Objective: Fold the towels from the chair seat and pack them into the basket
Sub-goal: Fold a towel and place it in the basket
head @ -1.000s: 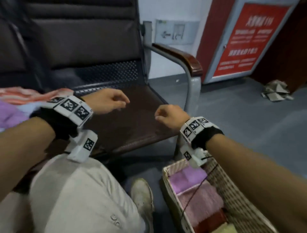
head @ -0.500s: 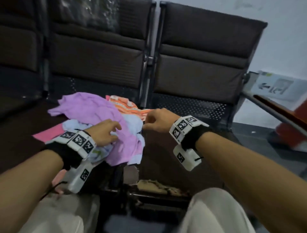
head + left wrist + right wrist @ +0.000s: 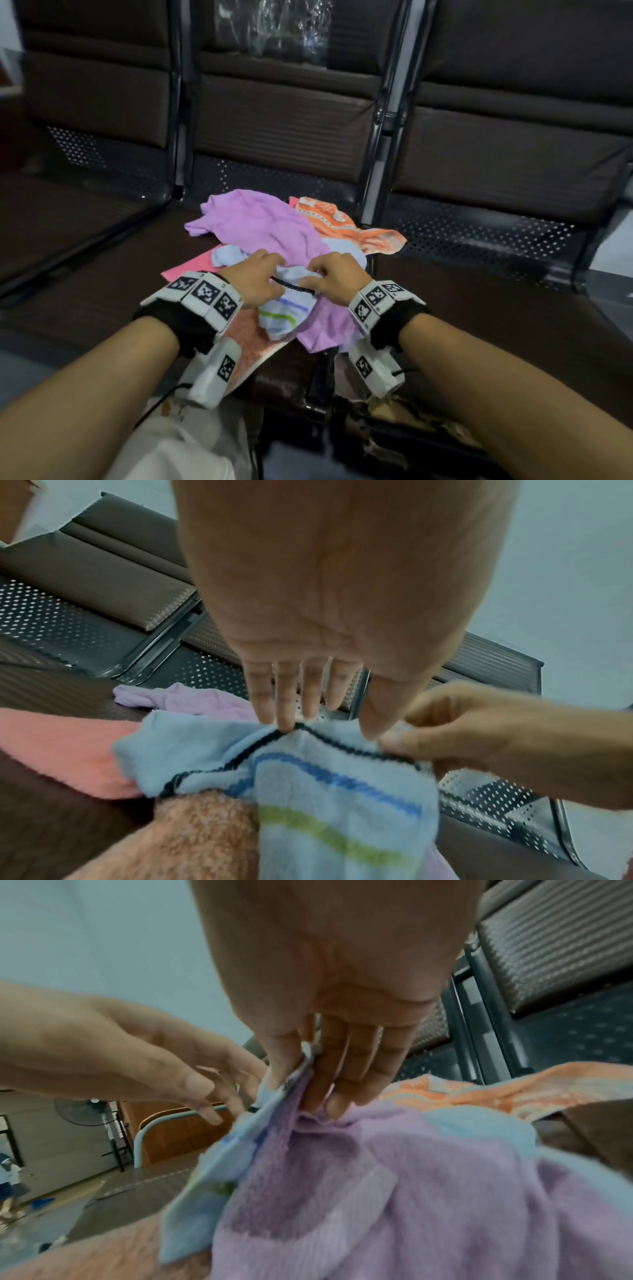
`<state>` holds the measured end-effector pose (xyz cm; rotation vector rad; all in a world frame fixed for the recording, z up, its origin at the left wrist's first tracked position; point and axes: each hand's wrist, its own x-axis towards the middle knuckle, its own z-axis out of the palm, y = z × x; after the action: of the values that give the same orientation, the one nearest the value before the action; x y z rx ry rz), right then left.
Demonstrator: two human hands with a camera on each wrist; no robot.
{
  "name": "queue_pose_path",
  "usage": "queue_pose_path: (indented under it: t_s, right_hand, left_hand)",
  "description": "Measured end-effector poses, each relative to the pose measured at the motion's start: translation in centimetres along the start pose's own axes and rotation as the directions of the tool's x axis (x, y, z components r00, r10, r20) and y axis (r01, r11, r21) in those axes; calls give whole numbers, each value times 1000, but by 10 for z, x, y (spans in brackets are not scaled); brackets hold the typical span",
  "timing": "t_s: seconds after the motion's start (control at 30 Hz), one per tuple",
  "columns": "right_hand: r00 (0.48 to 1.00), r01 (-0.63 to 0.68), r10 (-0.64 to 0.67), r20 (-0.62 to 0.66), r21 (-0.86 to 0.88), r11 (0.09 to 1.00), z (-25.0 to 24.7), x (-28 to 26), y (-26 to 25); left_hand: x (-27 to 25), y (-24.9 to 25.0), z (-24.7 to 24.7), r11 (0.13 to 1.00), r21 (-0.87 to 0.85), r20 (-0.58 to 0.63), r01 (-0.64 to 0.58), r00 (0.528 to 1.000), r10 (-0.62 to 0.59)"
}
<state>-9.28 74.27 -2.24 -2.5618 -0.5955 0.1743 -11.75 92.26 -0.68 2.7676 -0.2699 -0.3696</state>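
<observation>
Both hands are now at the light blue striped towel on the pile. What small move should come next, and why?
Probably lift the light blue striped towel up and draw both hands apart to spread it. The left hand and right hand pinch its dark-trimmed edge close together, so it hangs bunched, and it still lies over the purple towel and pink towel, with no room to fold.

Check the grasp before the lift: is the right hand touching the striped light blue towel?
Touching. The right wrist view shows the right hand pinching the striped light blue towel edge between thumb and fingers; the head view agrees.
</observation>
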Motion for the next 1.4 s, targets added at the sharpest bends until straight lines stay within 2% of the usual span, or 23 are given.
queue_pose_path:
  t_s: [0.1, 0.2, 0.3, 0.37, 0.43, 0.5, 0.57, 0.67, 0.8, 0.87, 0.93, 1.03, 1.1, 1.17, 1.27, 1.4]
  right_hand:
    - [987, 135, -132, -89, 32, 990, -32, -28, -7]
    - [978, 190, -182, -99, 81, 978, -57, -49, -9]
    - [993, 116, -118, 25, 91, 989, -68, -75, -5]
    - [996, 18, -24, 91, 62, 998, -60, -83, 5]
    - [993, -72, 68, 101, 38, 997, -44, -82, 19]
    - [989, -119, 118, 84, 8, 993, -29, -76, 29]
    - [985, -163, 163, 62, -7, 987, -17, -63, 35]
    - [972, -233, 232, 34, 5, 973, -1, -37, 37]
    - [937, -348, 344, 59, 85, 934, 21, -7, 35]
    - [935, -354, 355, 2, 85, 931, 24, 1, 36]
    - [947, -306, 315, -68, 115, 945, 16, 1, 34]
    - [976, -125, 153, -156, 176, 976, -10, -12, 29]
    - [977, 2, 45, -208, 224, 975, -34, -29, 25]
    - [966, 90, -17, -260, 273, 958, -60, -49, 24]
    - [926, 155, 7, -377, 399, 904, -92, -80, 33]
    - [828, 185, 135, -544, 494, 850, -104, -120, 66]
  left_hand:
    - [-6, 16, -3, 996, 59, -45, -71, 996, 74]
    - [-8, 28, -3, 990, 85, -38, -116, 992, 119]
    - [-20, 42, 2, 984, 110, 17, -139, 990, 138]
    - [-24, 45, 11, 989, 123, 113, -84, 991, 70]
    - [-26, 42, 21, 998, 68, 292, -7, 956, -13]
    - [-30, 40, 25, 998, 63, 384, 25, 922, -47]
    - [-30, 39, 20, 995, 99, 320, 31, 946, -61]
    - [-25, 38, 9, 987, 160, 91, 6, 996, -21]
    - [-11, 38, 0, 995, 97, 23, 2, 1000, -4]
    - [-3, 40, -1, 996, 84, -18, -1, 1000, 3]
    - [5, 43, -1, 998, 58, -68, -1, 998, 5]
    - [14, 52, 0, 999, 0, -147, -43, 988, 43]
    - [16, 59, -1, 996, -28, -184, -88, 979, 81]
    - [17, 67, -1, 990, -14, -159, -142, 978, 138]
    - [17, 86, 3, 974, -9, -65, -228, 972, 227]
    - [17, 104, 9, 957, 101, -119, -272, 952, 283]
